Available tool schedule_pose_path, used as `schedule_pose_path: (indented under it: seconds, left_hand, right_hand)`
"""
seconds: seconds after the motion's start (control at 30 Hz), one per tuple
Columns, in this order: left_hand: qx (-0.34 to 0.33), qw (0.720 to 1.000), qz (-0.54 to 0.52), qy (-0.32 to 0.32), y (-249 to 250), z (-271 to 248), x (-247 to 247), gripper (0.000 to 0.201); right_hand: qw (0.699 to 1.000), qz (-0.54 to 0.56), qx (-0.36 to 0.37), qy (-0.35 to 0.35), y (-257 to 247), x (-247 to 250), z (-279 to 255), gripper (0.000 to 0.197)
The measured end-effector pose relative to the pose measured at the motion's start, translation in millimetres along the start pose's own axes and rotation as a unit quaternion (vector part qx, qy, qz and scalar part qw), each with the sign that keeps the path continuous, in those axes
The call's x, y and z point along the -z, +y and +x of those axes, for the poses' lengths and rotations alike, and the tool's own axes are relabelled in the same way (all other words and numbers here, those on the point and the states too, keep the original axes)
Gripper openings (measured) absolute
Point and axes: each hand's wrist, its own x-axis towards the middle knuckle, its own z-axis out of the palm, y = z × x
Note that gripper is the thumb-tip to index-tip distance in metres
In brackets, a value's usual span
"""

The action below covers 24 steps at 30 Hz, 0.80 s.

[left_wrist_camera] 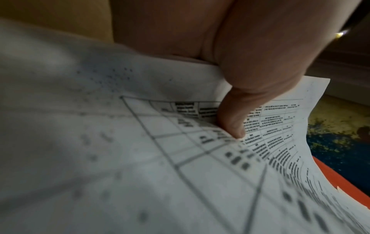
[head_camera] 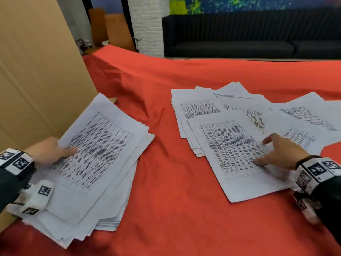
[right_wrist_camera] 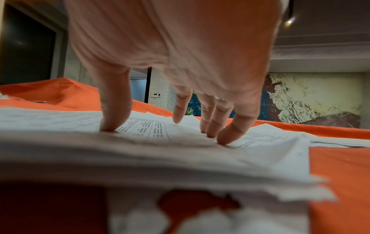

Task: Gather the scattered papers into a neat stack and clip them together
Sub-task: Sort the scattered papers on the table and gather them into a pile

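A thick, uneven stack of printed sheets [head_camera: 96, 163] lies on the left of the red cloth. My left hand [head_camera: 49, 151] grips its left edge, thumb [left_wrist_camera: 232, 123] on top of the printed table and fingers hidden under the paper [left_wrist_camera: 140, 158]. On the right, loose sheets [head_camera: 239, 111] lie fanned over one another. The nearest sheet [head_camera: 232, 154] carries a table. My right hand [head_camera: 280, 152] rests on it with spread, straight fingers; in the right wrist view the fingertips [right_wrist_camera: 224, 139] press the paper [right_wrist_camera: 160, 152]. No clip shows in any view.
A red cloth [head_camera: 175, 182] covers the table, wrinkled in the middle. A tall cardboard panel [head_camera: 36, 80] stands at the left, right behind the stack. A dark sofa [head_camera: 249, 34] and a white brick pillar [head_camera: 147, 24] lie beyond the table's far edge.
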Motion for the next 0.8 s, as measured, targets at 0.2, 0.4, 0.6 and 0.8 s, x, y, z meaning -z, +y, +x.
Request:
schedule_pose_path:
  seconds: [0.2, 0.4, 0.6, 0.8]
  left_hand:
    - [-0.013, 0.998, -0.010, -0.057, -8, 5, -18, 0.019]
    - [0.005, 0.995, 0.093, 0.023, -24, 24, -29, 0.061]
    - [0.053, 0.989, 0.138, -0.011, -27, 19, -23, 0.049]
    - [0.098, 0.984, 0.147, 0.030, -36, 6, -14, 0.057]
  right_hand:
    - [1.000, -0.002, -0.003, 0.001, 2, -1, 6, 0.080]
    - [1.000, 0.007, -0.018, 0.006, 4, -3, 12, 0.092]
    - [1.000, 0.014, -0.023, 0.000, 6, -1, 13, 0.095]
    - [1.000, 0.022, -0.016, -0.005, 6, 1, 9, 0.092]
